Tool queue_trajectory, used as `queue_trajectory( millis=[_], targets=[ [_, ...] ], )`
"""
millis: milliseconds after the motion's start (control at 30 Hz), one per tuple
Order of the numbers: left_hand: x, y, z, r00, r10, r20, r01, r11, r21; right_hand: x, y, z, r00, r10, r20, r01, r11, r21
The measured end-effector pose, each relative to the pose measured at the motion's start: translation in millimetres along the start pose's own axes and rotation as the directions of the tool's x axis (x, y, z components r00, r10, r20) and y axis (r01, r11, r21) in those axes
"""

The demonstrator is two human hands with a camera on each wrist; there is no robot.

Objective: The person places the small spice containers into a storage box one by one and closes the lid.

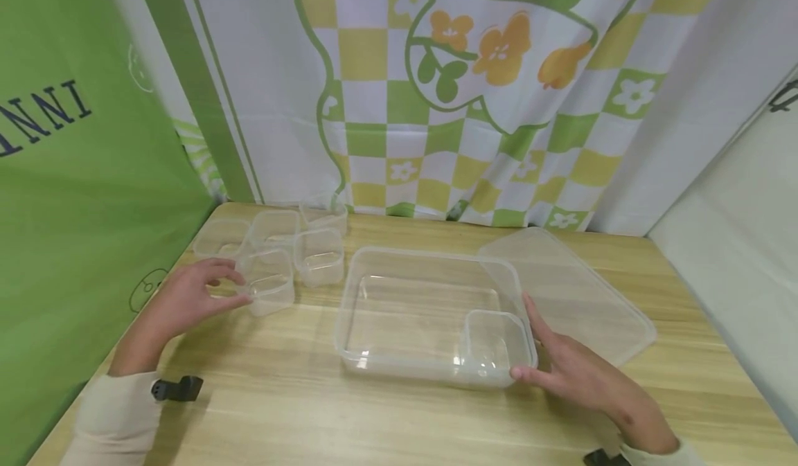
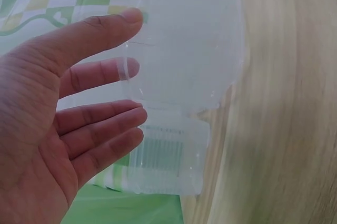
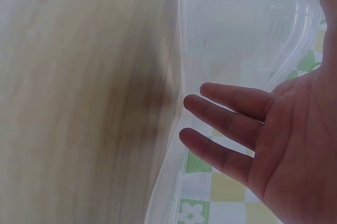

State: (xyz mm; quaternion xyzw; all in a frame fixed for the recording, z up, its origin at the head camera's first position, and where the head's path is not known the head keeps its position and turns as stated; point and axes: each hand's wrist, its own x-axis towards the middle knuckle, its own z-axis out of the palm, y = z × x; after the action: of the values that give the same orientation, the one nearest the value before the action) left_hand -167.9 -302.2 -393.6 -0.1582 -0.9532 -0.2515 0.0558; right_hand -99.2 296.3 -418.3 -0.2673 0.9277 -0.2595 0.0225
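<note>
A small clear plastic container (image 1: 268,282) stands at the front of a group on the left of the table. My left hand (image 1: 202,293) is at its left side, thumb and index fingertip apart and right at the rim. In the left wrist view the other fingers (image 2: 105,134) extend loosely beside it. On the right, my right hand (image 1: 576,369) touches the near right corner of a large clear plastic box (image 1: 411,369), thumb in front, index finger along the side. Another small container (image 1: 495,341) sits inside that box, in its near right corner.
Behind the nearest container are several like it, including one at the back left (image 1: 221,237) and one beside it (image 1: 319,258). A flat clear lid (image 1: 580,293) lies behind and right of the large box. Patterned cloth (image 1: 405,140) hangs along the wooden table's (image 1: 280,404) back edge.
</note>
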Motion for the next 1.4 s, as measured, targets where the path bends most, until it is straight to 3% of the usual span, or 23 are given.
queue_trajectory(
  millis=[267,533,867,1400],
  targets=[
    [-1.6,4.2,-4.4,1.000,0.026,0.010,-0.026,0.999,-0.019,0.0,0.3,0.8,1.000,0.015,0.002,-0.015,1.000,-0.008],
    [-1.0,8.4,-7.0,0.994,0.097,-0.047,-0.097,0.995,0.002,0.6,0.2,0.3,1.000,0.017,-0.006,-0.017,1.000,-0.016],
    [-3.7,18.8,-15.1,0.994,0.078,-0.078,-0.079,0.997,-0.014,-0.2,1.2,1.4,1.000,0.017,0.001,-0.017,1.000,-0.003],
    [-2.0,34.7,-21.1,0.977,0.145,-0.154,-0.146,0.989,0.008,-0.2,1.0,1.7,1.000,0.018,0.003,-0.018,1.000,-0.010]
  ],
)
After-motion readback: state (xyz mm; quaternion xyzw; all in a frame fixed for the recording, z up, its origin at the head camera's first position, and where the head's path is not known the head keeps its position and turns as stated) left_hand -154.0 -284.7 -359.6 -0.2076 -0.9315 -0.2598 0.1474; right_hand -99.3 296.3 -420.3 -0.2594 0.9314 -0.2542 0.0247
